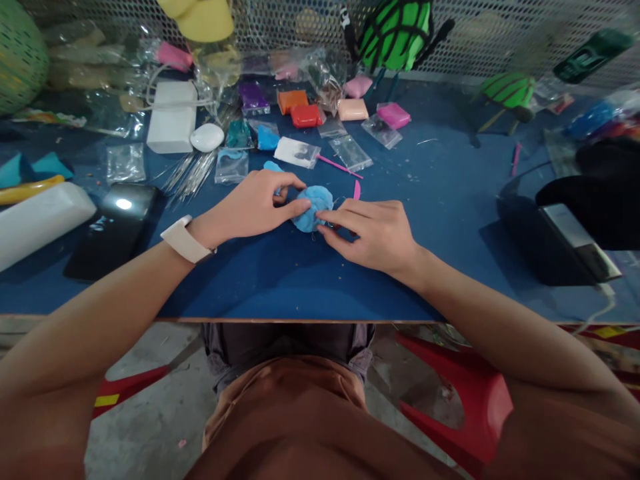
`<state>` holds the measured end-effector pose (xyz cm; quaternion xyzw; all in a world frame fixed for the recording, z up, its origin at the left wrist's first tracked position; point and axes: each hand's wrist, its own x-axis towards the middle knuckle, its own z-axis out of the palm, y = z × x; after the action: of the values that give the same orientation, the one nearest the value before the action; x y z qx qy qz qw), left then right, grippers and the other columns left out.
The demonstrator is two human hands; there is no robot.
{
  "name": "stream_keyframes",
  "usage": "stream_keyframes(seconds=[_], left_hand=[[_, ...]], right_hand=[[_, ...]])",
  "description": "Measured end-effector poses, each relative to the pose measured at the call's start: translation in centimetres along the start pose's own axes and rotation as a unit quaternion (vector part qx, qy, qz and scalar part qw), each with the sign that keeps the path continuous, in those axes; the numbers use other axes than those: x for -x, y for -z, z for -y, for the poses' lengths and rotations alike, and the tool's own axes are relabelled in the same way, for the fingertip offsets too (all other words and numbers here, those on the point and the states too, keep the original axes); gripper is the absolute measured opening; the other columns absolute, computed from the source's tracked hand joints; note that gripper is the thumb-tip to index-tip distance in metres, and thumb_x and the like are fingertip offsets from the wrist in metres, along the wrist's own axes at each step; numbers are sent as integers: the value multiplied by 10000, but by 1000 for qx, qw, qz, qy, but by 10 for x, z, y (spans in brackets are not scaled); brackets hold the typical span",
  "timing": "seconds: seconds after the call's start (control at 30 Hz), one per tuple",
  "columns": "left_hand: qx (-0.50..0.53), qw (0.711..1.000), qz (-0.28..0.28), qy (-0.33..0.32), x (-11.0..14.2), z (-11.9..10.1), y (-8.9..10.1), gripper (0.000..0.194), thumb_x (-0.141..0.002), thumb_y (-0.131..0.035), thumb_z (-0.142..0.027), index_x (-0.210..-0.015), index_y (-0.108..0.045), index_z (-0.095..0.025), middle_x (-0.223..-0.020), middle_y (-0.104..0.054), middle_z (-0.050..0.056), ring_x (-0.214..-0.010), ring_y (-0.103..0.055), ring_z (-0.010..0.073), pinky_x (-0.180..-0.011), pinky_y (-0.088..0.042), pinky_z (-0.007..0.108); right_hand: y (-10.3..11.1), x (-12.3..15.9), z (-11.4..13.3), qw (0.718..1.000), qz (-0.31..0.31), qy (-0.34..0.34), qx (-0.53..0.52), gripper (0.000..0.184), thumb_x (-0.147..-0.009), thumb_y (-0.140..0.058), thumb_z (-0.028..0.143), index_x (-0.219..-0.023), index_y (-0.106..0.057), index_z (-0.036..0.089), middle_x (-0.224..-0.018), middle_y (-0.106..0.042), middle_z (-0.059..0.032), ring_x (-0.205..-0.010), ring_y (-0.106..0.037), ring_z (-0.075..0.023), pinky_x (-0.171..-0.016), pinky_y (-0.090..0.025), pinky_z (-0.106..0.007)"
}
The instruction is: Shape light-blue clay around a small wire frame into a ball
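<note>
A light blue lump of clay [314, 207] lies on the blue table [280, 280], between my two hands. My left hand [253, 205], with a white watch on its wrist, pinches the lump's left side with thumb and fingers. From the right, my right hand [373, 230] meets the lump with its fingers pressed together at the edge. A thin piece of wire shows beneath the lump. A small pink tool tip [357, 190] pokes up just behind my right hand.
Small blocks of coloured clay [306, 115] and several clear plastic bags [351, 153] lie at the back. A black phone [114, 227] and white boxes [171, 117] are on the left. A black device [565, 243] stands at the right. Green figures [397, 27] lean on the mesh.
</note>
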<state>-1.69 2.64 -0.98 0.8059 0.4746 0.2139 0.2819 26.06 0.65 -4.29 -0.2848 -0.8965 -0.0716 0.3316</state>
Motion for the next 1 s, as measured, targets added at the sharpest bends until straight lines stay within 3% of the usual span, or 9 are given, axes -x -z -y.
stream_keyframes(seconds=[0.13, 0.5, 0.7, 0.87, 1.0], left_hand=[[10, 1000, 13, -2, 1, 0, 1, 556, -1085, -698, -734, -1239, -838, -219, -696, -566, -8, -654, -537, 207, -684, -392, 381], [17, 999, 35, 5, 0, 0, 4, 420, -1018, -791, -503, -1315, -826, -210, -710, -544, -18, -664, -543, 210, -706, -418, 378], [23, 999, 37, 11, 0, -3, 5, 465, -1052, -747, -572, -1326, -837, -207, -714, -552, -8, -651, -534, 206, -693, -414, 391], [26, 998, 44, 21, 1, -4, 6, 407, -1011, -777, -480, -1312, -825, -209, -712, -539, -14, -628, -495, 197, -677, -395, 394], [16, 999, 39, 15, 1, -3, 6, 393, -976, -790, -425, -1306, -832, -216, -717, -561, -12, -636, -514, 201, -669, -382, 385]], right_hand=[[-1, 2, 0, 998, 49, -42, -2, 323, -1164, -696, 336, -1370, -940, 290, -988, -936, -29, -777, -807, -188, -659, -549, -345], [0, 2, 1, 999, 35, -19, 16, 332, -1191, -684, 354, -1380, -945, 273, -960, -938, -30, -771, -821, -187, -656, -513, -352], [-1, 2, -1, 997, 60, -32, 20, 340, -1189, -672, 360, -1387, -943, 307, -941, -931, -19, -780, -815, -188, -654, -500, -351], [0, 0, -4, 999, 37, -17, 31, 349, -1198, -664, 358, -1397, -944, 297, -935, -926, -19, -760, -802, -182, -631, -468, -363], [1, 1, -3, 996, 81, -28, 26, 339, -1189, -684, 383, -1421, -930, 355, -959, -919, -14, -769, -778, -171, -644, -446, -347]])
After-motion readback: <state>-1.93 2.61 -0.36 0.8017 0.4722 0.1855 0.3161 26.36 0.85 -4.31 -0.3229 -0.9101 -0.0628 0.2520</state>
